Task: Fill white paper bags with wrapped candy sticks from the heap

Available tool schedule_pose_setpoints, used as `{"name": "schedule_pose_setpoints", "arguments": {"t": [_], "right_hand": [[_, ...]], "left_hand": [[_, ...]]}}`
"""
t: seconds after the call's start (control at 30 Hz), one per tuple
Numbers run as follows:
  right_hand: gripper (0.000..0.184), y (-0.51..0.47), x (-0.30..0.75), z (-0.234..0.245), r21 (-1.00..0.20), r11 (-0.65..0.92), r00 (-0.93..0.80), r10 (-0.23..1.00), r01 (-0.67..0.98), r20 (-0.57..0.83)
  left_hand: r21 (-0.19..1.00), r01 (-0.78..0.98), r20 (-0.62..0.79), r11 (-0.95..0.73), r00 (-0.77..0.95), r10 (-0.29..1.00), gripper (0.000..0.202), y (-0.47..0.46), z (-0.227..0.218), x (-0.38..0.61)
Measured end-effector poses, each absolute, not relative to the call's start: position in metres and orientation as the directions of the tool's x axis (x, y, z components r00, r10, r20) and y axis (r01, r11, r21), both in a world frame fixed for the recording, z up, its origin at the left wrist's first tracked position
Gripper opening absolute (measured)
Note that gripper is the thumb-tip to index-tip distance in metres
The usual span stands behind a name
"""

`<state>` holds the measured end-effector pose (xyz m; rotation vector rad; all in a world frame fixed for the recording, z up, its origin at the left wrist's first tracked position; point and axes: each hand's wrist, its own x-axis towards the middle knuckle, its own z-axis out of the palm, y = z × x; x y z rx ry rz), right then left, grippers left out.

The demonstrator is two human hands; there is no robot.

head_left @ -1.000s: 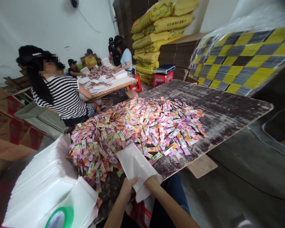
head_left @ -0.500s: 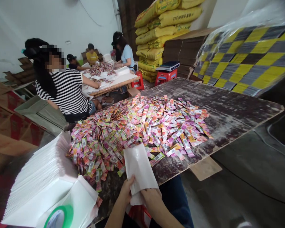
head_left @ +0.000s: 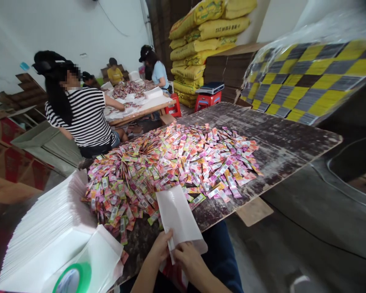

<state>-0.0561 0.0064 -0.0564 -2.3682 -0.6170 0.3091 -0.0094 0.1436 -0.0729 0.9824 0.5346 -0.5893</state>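
A white paper bag (head_left: pixel 180 211) slants across the near table edge, its far end resting by the sachets. My left hand (head_left: pixel 161 245) pinches its left edge, thumb on top. My right hand (head_left: pixel 187 257) is closed on the bag's near end, with fingertips bent at the lower left corner. Just beyond the bag spreads a wide heap of small colourful sachets (head_left: pixel 171 162), pink, green, orange and purple. To the left stands a thick stack of white bags (head_left: pixel 45 228), and a roll of green tape (head_left: pixel 86 276) lies on loose white sheets in front of it.
The dark, scuffed tabletop (head_left: pixel 280 150) extends to the right. A co-worker in a striped shirt (head_left: pixel 82 118) sits beyond the left side, near another table (head_left: pixel 152 106) where more people work. Yellow sacks (head_left: pixel 195 73), a red stool (head_left: pixel 208 101) and wrapped yellow-grey stacks (head_left: pixel 311 81) stand behind.
My right hand has shifted from under the bag's near end to its lower left corner, fingers now showing on top. The bag's near end is less folded. The view has turned slightly right.
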Motion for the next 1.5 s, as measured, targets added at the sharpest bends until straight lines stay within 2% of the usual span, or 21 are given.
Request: {"name": "schedule_pose_setpoints", "arguments": {"t": [0.07, 0.13, 0.2, 0.23, 0.27, 0.3, 0.37, 0.4, 0.47, 0.53, 0.57, 0.63, 0.67, 0.73, 0.83, 0.93, 1.07, 1.2, 1.33, 1.43, 1.5], "right_hand": [[0.017, 0.003, -0.059, -0.044, -0.729, -0.591, 0.868, 0.496, 0.346, 0.010], [0.014, -0.013, -0.059, -0.029, -0.858, -0.415, 0.835, 0.550, 0.302, 0.028], [0.008, -0.049, -0.057, -0.020, -0.960, -0.258, 0.768, 0.635, 0.111, -0.082], [0.004, -0.073, -0.055, -0.022, -0.967, -0.255, 0.731, 0.655, -0.022, -0.190], [0.002, -0.100, -0.055, -0.028, -0.942, -0.304, 0.713, 0.629, -0.141, -0.310], [0.006, -0.129, -0.056, -0.039, -0.890, -0.392, 0.741, 0.522, -0.231, -0.423], [0.013, -0.183, -0.066, -0.065, -0.663, -0.688, 0.752, 0.260, -0.296, -0.606], [0.014, -0.204, -0.074, -0.078, -0.539, -0.797, 0.750, 0.175, -0.272, -0.638], [0.017, -0.227, -0.090, -0.092, -0.394, -0.884, 0.760, 0.072, -0.252, -0.646], [0.021, -0.223, -0.097, -0.090, -0.296, -0.935, 0.841, -0.005, -0.197, -0.542], [0.024, -0.212, -0.095, -0.085, -0.272, -0.950, 0.899, -0.020, -0.153, -0.438], [0.033, -0.179, -0.080, -0.072, -0.314, -0.949, 0.982, 0.053, -0.007, -0.182], [0.040, -0.161, -0.070, -0.067, -0.365, -0.923, 0.987, 0.153, 0.122, -0.057], [0.051, -0.126, -0.047, -0.063, -0.423, -0.796, 0.897, 0.428, 0.434, 0.114], [0.055, -0.093, -0.020, -0.079, -0.442, -0.541, 0.661, 0.730, 0.715, 0.176], [0.047, -0.085, -0.009, -0.104, -0.471, -0.469, 0.586, 0.799, 0.747, 0.135], [0.039, -0.088, -0.006, -0.115, -0.521, -0.486, 0.621, 0.776, 0.701, 0.112], [0.030, -0.089, -0.002, -0.109, -0.645, -0.440, 0.673, 0.722, 0.624, 0.160], [0.034, -0.083, -0.002, -0.106, -0.822, -0.401, 0.828, 0.542, 0.405, 0.143], [0.045, -0.074, -0.004, -0.108, -0.888, -0.423, 0.945, 0.325, 0.180, 0.037], [0.045, -0.067, -0.005, -0.108, -0.910, -0.405, 0.979, 0.203, 0.093, 0.010]], "left_hand": [[0.621, 0.662, -0.652, 0.420, 0.733, -0.192, 0.044, 0.146, -0.075, -0.006], [0.638, 0.668, -0.675, 0.384, 0.724, -0.139, 0.039, 0.151, -0.073, -0.003], [0.654, 0.687, -0.707, 0.316, 0.704, -0.069, 0.033, 0.158, -0.068, -0.001], [0.666, 0.694, -0.711, 0.273, 0.701, -0.046, 0.030, 0.161, -0.065, -0.001], [0.675, 0.699, -0.717, 0.238, 0.697, -0.014, 0.027, 0.164, -0.063, -0.001], [0.673, 0.713, -0.730, 0.198, 0.683, 0.022, 0.027, 0.166, -0.062, -0.001], [0.687, 0.720, -0.725, 0.101, 0.688, 0.035, 0.031, 0.172, -0.063, -0.003], [0.712, 0.702, -0.702, 0.029, 0.710, 0.056, 0.033, 0.175, -0.064, -0.005], [0.796, 0.576, -0.559, -0.188, 0.818, 0.139, 0.040, 0.184, -0.064, -0.010], [0.807, 0.337, -0.278, -0.485, 0.941, 0.191, 0.048, 0.194, -0.060, -0.016], [0.753, 0.194, -0.127, -0.629, 0.981, 0.149, 0.051, 0.198, -0.058, -0.017], [0.570, -0.117, 0.049, -0.813, 0.993, -0.109, 0.055, 0.206, -0.053, -0.018], [0.477, -0.273, 0.048, -0.836, 0.957, -0.285, 0.057, 0.208, -0.051, -0.017], [0.361, -0.528, -0.078, -0.769, 0.804, -0.589, 0.066, 0.211, -0.050, -0.014], [0.364, -0.691, -0.278, -0.625, 0.560, -0.780, 0.081, 0.216, -0.052, -0.010], [0.430, -0.698, -0.322, -0.573, 0.475, -0.819, 0.083, 0.223, -0.056, -0.008], [0.498, -0.653, -0.299, -0.571, 0.489, -0.820, 0.081, 0.232, -0.066, -0.011], [0.578, -0.527, -0.221, -0.623, 0.634, -0.741, 0.050, 0.232, -0.081, -0.015], [0.678, -0.284, -0.104, -0.678, 0.876, -0.470, 0.036, 0.227, -0.089, -0.018], [0.674, -0.103, -0.091, -0.731, 0.971, -0.221, 0.034, 0.219, -0.087, -0.015], [0.658, -0.034, -0.095, -0.753, 0.987, -0.128, 0.031, 0.213, -0.084, -0.011]]}}
